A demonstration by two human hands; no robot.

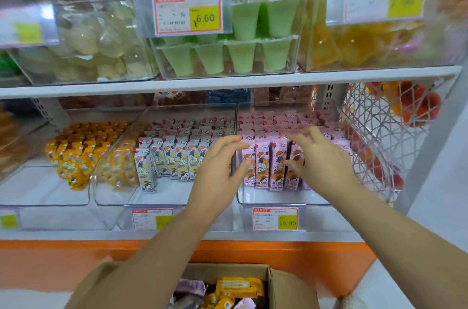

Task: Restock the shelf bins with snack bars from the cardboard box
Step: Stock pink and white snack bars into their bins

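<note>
On my feed both hands are up at the front row of pink snack bars in the clear bin at the right end of the lower shelf. My left hand is spread wide, fingers loosely curved. Its fingertips lie on top of the leftmost bar and its thumb sits low against that bar's face. My right hand is a little blurred, also splayed. Its fingers reach over the tops of the bars at the row's right side and its thumb touches their fronts. Neither hand is closed round a bar; the two stand apart, bracketing the row from either side.

The pink bars stand upright, long axis vertical, printed faces toward me, packed side by side with more rows behind. White bars stand the same way in the middle bin, and yellow bars lean in the bin to the left.

The cardboard box sits open below my forearms, at the bottom edge of the view, with yellow and pink packs lying loose inside.
</note>
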